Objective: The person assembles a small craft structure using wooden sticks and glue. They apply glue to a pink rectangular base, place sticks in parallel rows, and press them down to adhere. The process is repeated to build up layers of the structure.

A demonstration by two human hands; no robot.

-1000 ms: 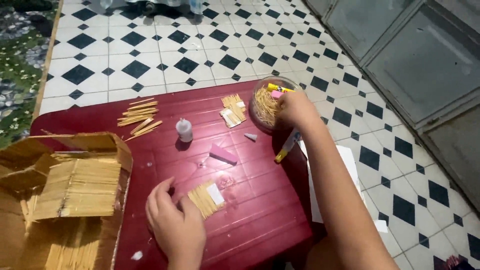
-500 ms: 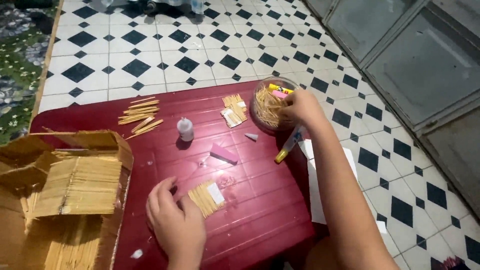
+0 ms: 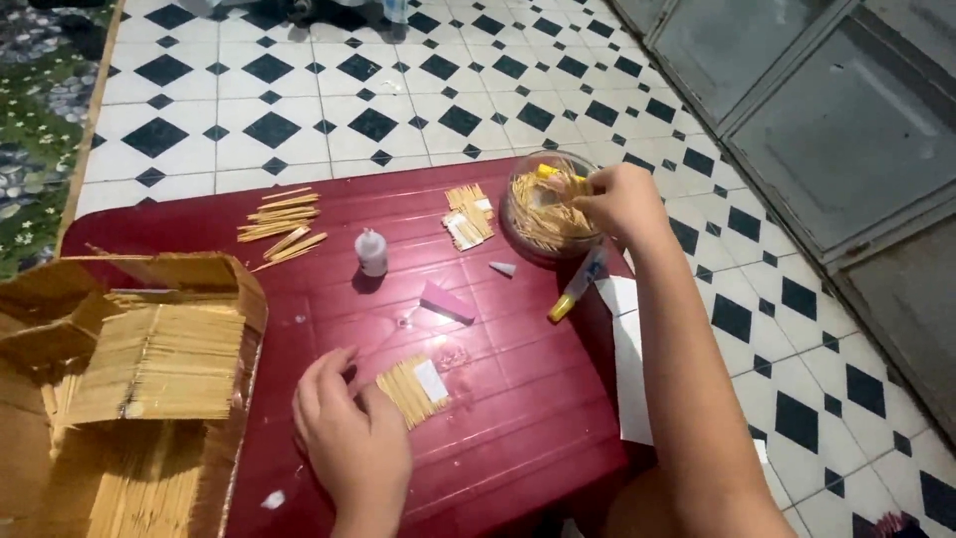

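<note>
My right hand (image 3: pixel 619 199) reaches into a clear round container (image 3: pixel 544 210) full of thin wooden sticks at the far right of the red table (image 3: pixel 518 399); its fingers pinch among the sticks, and whether they hold one is hidden. My left hand (image 3: pixel 349 438) rests on the table near the front, fingers apart, touching the left edge of a small flat panel of glued sticks (image 3: pixel 413 389) with a white patch on it.
A small glue bottle (image 3: pixel 371 252), a pink wedge (image 3: pixel 445 301), a white cap (image 3: pixel 504 268), a yellow-tipped tool (image 3: pixel 578 287), another stick panel (image 3: pixel 468 216) and loose sticks (image 3: pixel 282 227) lie on the table. A stick-built house (image 3: pixel 149 369) stands at left. White paper (image 3: pixel 629 359) hangs over the right edge.
My right hand has stayed at the stick container, shifting slightly within it. My left hand remains beside the small stick panel.
</note>
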